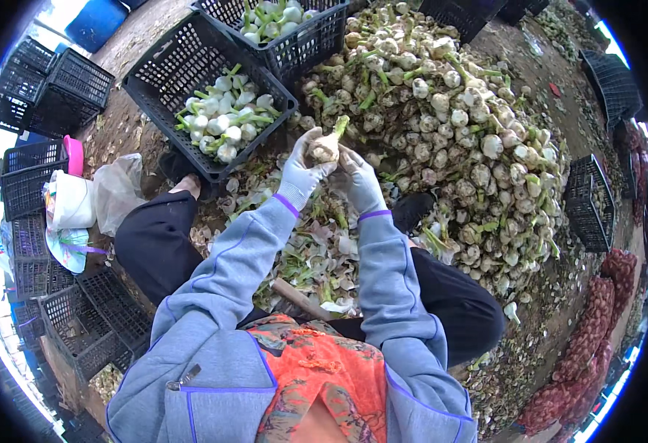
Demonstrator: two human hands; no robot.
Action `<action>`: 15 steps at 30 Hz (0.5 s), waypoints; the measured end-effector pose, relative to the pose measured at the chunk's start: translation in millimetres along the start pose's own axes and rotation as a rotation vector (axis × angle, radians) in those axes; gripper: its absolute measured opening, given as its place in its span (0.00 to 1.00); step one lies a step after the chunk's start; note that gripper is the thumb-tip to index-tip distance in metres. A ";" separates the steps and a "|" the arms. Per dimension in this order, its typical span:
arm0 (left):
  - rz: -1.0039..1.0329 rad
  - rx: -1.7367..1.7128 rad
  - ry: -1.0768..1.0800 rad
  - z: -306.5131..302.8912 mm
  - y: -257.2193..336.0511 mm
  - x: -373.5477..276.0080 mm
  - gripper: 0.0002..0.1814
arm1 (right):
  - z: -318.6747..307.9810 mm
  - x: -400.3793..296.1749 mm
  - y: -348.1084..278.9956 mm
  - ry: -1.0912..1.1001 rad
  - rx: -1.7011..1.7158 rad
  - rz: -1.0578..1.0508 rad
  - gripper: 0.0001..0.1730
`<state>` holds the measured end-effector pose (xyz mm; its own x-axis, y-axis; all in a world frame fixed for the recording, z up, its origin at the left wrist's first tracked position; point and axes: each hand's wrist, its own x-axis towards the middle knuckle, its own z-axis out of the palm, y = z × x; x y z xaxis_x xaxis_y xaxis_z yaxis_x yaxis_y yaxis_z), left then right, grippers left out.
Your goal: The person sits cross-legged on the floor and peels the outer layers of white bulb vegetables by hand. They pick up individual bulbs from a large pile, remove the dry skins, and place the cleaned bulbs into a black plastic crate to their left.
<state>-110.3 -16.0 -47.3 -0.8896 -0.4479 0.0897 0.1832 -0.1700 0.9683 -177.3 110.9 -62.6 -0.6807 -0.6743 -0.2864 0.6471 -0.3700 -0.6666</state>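
My left hand (303,170), in a pale work glove, grips a garlic bulb (323,149) with a short green stem pointing up. My right hand (360,180), gloved too, is at the bulb's right side with fingertips bent close to it; whether they hold anything is hidden. Beyond my hands to the right rises a large heap of untrimmed, soil-stained garlic bulbs (440,111). A black plastic crate (163,105) at the upper left holds cleaner white garlic bulbs (221,119) with green stems. Peeled skins and leaf scraps (307,255) cover the ground below my hands.
Another black crate (307,52) with white garlic adjoins the first. Empty crates (75,326), a white bucket (75,199) and a clear plastic bag (118,188) stand left. Red mesh sacks (584,343) lie far right, below a black crate (589,205). A wooden piece (302,300) lies between my legs.
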 end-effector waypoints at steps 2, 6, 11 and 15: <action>0.144 0.175 -0.040 -5.2 16.1 -5.6 0.41 | 26.7 -14.5 -23.0 0.108 -0.179 -0.076 0.19; 0.221 0.314 -0.066 -10.7 41.2 -23.5 0.40 | 69.0 -39.6 -38.6 0.144 -0.614 -0.347 0.17; 0.266 0.346 -0.083 -12.4 73.3 -50.2 0.38 | 83.7 -71.9 -41.1 0.083 -0.485 -0.308 0.16; 0.311 0.336 -0.094 -10.7 87.6 -65.2 0.41 | 86.8 -92.6 -42.9 0.017 -0.504 -0.346 0.16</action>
<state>-31.8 -11.0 29.2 -0.8509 -0.3482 0.3934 0.3153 0.2605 0.9125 -112.3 133.8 52.2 -0.8306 -0.5569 -0.0036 0.1483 -0.2150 -0.9653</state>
